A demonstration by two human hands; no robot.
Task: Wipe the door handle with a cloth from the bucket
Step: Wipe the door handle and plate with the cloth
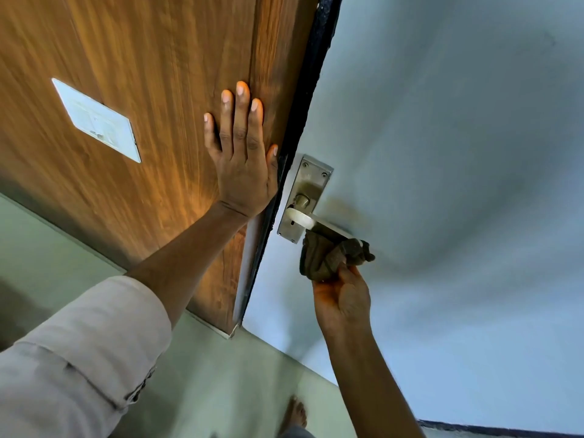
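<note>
A metal lever door handle on a steel backplate is fixed to a pale blue door. My right hand grips a bunched brown cloth from below and presses it around the outer end of the lever, hiding that end. My left hand lies flat with spread fingers on the brown wooden panel just left of the door's black edge. No bucket is in view.
A white switch plate sits on the wooden panel at the left. Pale green floor runs below, with a bare foot near the bottom edge. A dark strip runs along the door's base at the lower right.
</note>
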